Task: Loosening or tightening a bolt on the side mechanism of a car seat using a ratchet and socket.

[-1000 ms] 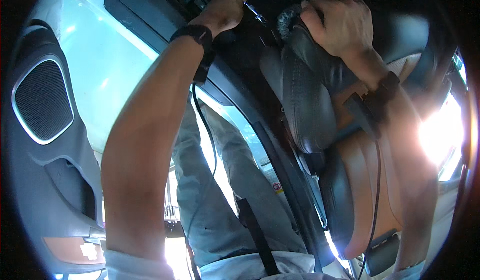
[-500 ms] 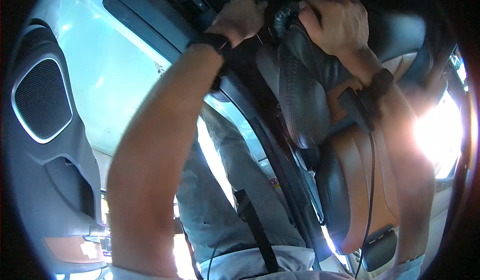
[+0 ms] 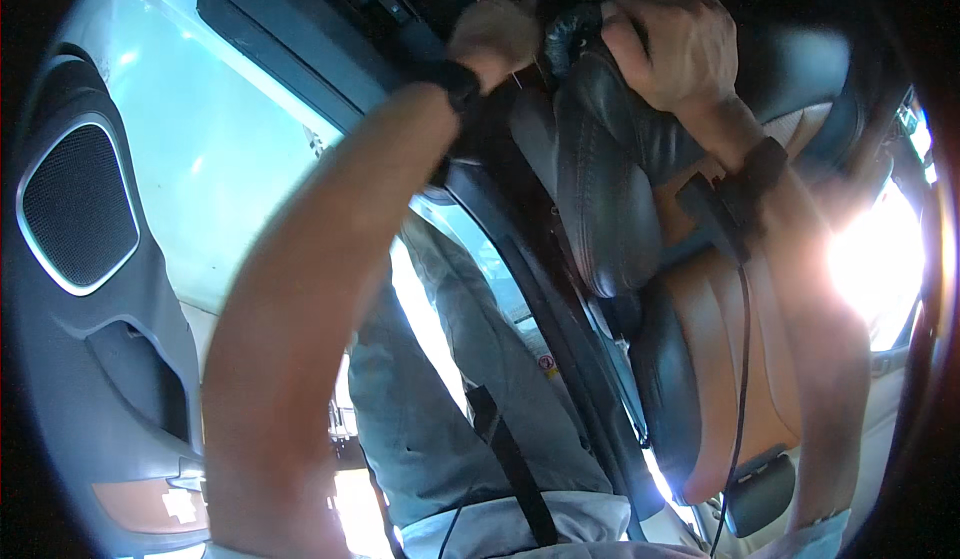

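My left hand (image 3: 495,34) is at the top middle, in the dark footwell beside the door sill. Its fingers look curled in, but shadow and blur hide what they hold, if anything. To its right my right hand (image 3: 675,49) is closed at the end of the black stitched leather seat bolster (image 3: 605,179), thumb toward the left hand. Against its thumb side lies a dark, shiny, crumpled thing (image 3: 572,31), whose kind I cannot make out. Black bands circle both wrists; the right one bears a small black device (image 3: 710,209) with a cable.
On the left stands an open car door with a speaker grille (image 3: 80,207) and a pocket (image 3: 140,374). The door sill (image 3: 530,279) runs between my legs and the black-and-tan seat (image 3: 720,359). Small switches (image 3: 385,4) sit at the top. A cable (image 3: 742,379) hangs along my right arm.
My left hand has shifted slightly right and down, nearer the seat, its forearm swinging with it. My right hand stays almost where it was. The view has tilted a little.
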`<action>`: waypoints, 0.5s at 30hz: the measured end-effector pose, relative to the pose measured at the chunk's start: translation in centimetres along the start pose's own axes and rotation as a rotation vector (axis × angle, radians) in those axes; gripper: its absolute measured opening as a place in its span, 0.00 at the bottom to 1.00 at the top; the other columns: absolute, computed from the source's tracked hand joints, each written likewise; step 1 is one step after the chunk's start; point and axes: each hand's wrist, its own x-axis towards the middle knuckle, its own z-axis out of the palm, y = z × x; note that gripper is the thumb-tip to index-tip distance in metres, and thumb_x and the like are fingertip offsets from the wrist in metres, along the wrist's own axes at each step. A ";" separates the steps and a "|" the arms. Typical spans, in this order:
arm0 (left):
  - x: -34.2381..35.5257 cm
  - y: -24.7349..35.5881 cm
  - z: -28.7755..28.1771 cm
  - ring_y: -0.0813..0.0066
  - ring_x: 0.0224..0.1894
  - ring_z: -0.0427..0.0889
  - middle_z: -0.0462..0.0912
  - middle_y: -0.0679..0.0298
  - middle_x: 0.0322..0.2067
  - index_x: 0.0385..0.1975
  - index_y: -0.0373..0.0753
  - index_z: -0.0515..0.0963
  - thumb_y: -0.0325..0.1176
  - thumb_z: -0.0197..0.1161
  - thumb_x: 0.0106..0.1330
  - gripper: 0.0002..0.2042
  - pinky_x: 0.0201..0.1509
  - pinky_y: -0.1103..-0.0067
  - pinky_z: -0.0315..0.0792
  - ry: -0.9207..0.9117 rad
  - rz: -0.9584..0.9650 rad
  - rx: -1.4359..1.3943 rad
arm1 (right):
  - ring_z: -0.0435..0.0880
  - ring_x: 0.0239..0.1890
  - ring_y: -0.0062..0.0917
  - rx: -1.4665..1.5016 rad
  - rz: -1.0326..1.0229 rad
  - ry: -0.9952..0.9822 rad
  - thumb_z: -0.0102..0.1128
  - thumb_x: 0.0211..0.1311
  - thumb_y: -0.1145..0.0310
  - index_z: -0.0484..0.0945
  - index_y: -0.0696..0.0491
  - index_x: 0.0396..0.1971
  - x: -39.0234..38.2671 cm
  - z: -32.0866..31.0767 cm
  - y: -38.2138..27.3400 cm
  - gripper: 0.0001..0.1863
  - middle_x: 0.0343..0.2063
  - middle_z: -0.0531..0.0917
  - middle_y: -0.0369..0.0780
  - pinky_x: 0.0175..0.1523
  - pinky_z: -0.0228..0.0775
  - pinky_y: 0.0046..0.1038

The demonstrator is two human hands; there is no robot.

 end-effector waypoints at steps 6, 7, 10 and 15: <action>0.6 -3.1 -2.0 0.50 0.57 0.79 0.78 0.50 0.56 0.65 0.48 0.69 0.39 0.55 0.72 0.22 0.62 0.61 0.71 0.126 0.267 0.294 | 0.84 0.33 0.41 -0.015 -0.023 0.026 0.56 0.59 0.57 0.86 0.51 0.28 -0.1 -0.3 0.1 0.15 0.30 0.87 0.41 0.44 0.76 0.39; 0.7 -2.2 -2.6 0.51 0.57 0.79 0.77 0.51 0.58 0.64 0.51 0.71 0.39 0.57 0.71 0.21 0.62 0.61 0.71 -0.006 0.204 0.290 | 0.84 0.33 0.41 0.000 -0.037 0.056 0.56 0.59 0.57 0.85 0.51 0.28 0.4 -0.5 -0.1 0.15 0.30 0.86 0.41 0.43 0.76 0.39; 0.2 0.2 -0.4 0.53 0.58 0.79 0.75 0.53 0.60 0.61 0.53 0.75 0.37 0.62 0.68 0.21 0.62 0.63 0.71 -0.278 0.097 0.465 | 0.84 0.33 0.41 0.001 -0.001 0.025 0.56 0.58 0.58 0.85 0.52 0.28 -0.1 0.4 -0.5 0.14 0.29 0.86 0.41 0.43 0.75 0.38; -1.7 -3.8 0.3 0.57 0.55 0.82 0.81 0.56 0.55 0.66 0.38 0.67 0.35 0.64 0.66 0.28 0.62 0.61 0.71 0.073 0.170 0.235 | 0.84 0.32 0.39 0.038 -0.006 0.025 0.57 0.58 0.59 0.85 0.52 0.28 -0.4 0.3 0.0 0.13 0.28 0.86 0.41 0.43 0.75 0.38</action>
